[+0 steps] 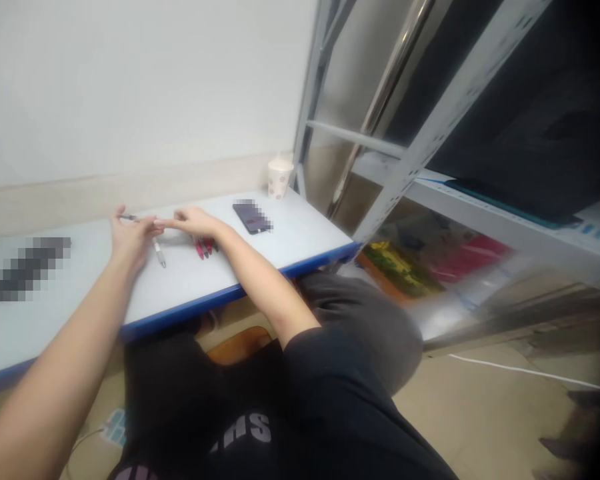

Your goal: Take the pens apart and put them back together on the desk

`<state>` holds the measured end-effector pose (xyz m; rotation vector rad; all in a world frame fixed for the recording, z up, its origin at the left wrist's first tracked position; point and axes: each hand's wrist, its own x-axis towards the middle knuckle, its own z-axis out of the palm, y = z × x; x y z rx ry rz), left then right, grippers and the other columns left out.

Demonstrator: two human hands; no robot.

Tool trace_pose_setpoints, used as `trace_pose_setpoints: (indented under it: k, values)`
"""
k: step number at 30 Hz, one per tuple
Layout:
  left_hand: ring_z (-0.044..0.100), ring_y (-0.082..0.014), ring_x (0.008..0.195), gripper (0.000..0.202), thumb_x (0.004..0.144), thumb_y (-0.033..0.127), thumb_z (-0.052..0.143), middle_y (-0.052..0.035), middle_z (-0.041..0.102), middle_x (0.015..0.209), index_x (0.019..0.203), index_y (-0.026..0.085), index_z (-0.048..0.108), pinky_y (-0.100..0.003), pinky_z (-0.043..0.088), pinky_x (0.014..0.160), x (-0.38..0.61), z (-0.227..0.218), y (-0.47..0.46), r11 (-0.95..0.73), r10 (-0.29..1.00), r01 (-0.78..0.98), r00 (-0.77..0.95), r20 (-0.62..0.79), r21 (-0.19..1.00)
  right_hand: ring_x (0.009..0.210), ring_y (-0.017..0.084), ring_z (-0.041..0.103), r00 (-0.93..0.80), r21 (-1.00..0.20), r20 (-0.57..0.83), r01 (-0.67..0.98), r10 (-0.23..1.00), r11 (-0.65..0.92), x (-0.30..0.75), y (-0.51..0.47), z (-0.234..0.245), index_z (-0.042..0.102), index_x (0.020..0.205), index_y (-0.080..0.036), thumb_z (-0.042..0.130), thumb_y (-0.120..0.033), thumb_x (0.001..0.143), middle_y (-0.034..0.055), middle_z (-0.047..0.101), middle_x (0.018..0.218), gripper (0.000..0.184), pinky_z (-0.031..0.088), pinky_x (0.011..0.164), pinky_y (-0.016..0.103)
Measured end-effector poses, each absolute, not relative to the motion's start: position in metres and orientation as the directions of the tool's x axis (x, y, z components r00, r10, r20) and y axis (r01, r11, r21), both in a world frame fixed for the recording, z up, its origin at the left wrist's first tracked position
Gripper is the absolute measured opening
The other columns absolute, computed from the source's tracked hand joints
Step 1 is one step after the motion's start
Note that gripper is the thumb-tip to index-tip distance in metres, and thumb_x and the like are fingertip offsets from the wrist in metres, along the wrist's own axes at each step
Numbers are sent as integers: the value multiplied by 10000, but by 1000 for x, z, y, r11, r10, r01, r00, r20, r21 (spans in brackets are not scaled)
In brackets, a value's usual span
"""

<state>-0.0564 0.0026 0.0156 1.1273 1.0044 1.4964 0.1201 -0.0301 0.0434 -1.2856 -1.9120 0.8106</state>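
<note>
My left hand (130, 239) is at the table's far side, its fingers closed on a pen (128, 217) whose dark end sticks out by the thumb. A white and grey pen (159, 254) lies on the tabletop just right of that hand. My right hand (194, 220) reaches in from the right with a finger stretched out to the left fingertips; whether it touches the held pen I cannot tell. Under the right hand lie several red and black pens (200, 249), partly covered by it.
The white table (180, 293) has a blue front edge and stands against a wall. A phone (250, 217) and a paper cup (280, 177) are at its right end. A blurred-out dark object (27, 270) lies at left. A metal shelf rack (405, 160) rises on the right.
</note>
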Motion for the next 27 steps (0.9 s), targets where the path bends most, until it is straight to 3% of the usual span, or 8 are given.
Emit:
trace_pose_setpoints:
  k: [3, 5, 7, 10, 16, 20, 24, 27]
  values:
    - [697, -140, 609, 622, 745, 100, 796, 89, 665, 698, 1213, 282, 430, -277, 622, 662, -56, 10, 5, -239, 971, -239, -62, 231, 941, 579, 85, 404, -348, -763, 240, 509, 906, 398, 115, -32, 42, 468, 673, -184, 697, -460, 993, -70, 418, 609, 480, 306, 564, 218]
    - [709, -165, 609, 552, 733, 211, 849, 55, 670, 699, 1130, 257, 468, -304, 627, 663, -57, 6, 8, -271, 962, -198, -22, 272, 942, 529, 83, 447, -328, -817, 230, 446, 916, 365, 117, -32, 40, 498, 721, -183, 656, -446, 1024, -68, 456, 599, 431, 330, 526, 207]
    - [721, -182, 644, 469, 784, 345, 820, 8, 694, 754, 1096, 235, 488, -315, 617, 661, -58, 3, 10, -347, 937, -30, 25, 348, 937, 446, 109, 488, -320, -892, 162, 358, 934, 277, 124, -32, 38, 515, 781, -198, 595, -548, 1036, -69, 473, 557, 441, 344, 452, 217]
    - [730, -204, 769, 339, 885, 444, 679, -56, 718, 899, 1101, 219, 545, -303, 582, 653, -60, -2, 10, -468, 883, 279, 117, 454, 838, 427, 115, 537, -263, -925, 165, 293, 951, 242, 136, -34, 40, 471, 664, -200, 574, -610, 1026, -47, 481, 487, 557, 386, 440, 203]
    - [670, -238, 866, 251, 914, 442, 594, -105, 676, 1077, 986, 206, 646, -366, 550, 777, -64, 0, 5, -536, 836, 476, 189, 515, 697, 440, 106, 545, -155, -938, 147, 293, 977, 187, 146, -32, 42, 491, 542, -191, 496, -648, 1047, -1, 508, 421, 681, 471, 526, 193]
    - [623, -259, 849, 197, 908, 418, 580, -71, 669, 880, 840, 237, 617, -374, 503, 862, -66, 3, 0, -575, 811, 548, 285, 511, 607, 455, 152, 587, -220, -960, 79, 246, 972, 134, 144, -28, 39, 491, 534, -206, 447, -666, 1053, 17, 495, 403, 695, 507, 515, 239]
    - [632, -281, 791, 304, 957, 462, 480, -66, 685, 763, 788, 253, 622, -368, 484, 829, -69, 1, -2, -575, 817, 590, 369, 444, 567, 423, 115, 520, -334, -938, 59, 304, 941, 167, 150, -27, 40, 474, 505, -201, 548, -517, 1067, -12, 447, 384, 648, 499, 512, 223]
    - [668, -305, 874, 337, 955, 458, 451, -90, 742, 825, 820, 245, 675, -364, 481, 848, -71, 1, 1, -565, 824, 609, 387, 413, 557, 440, 88, 505, -427, -909, 78, 341, 901, 241, 157, -28, 44, 585, 605, -157, 685, -393, 1011, -5, 571, 491, 480, 467, 485, 211]
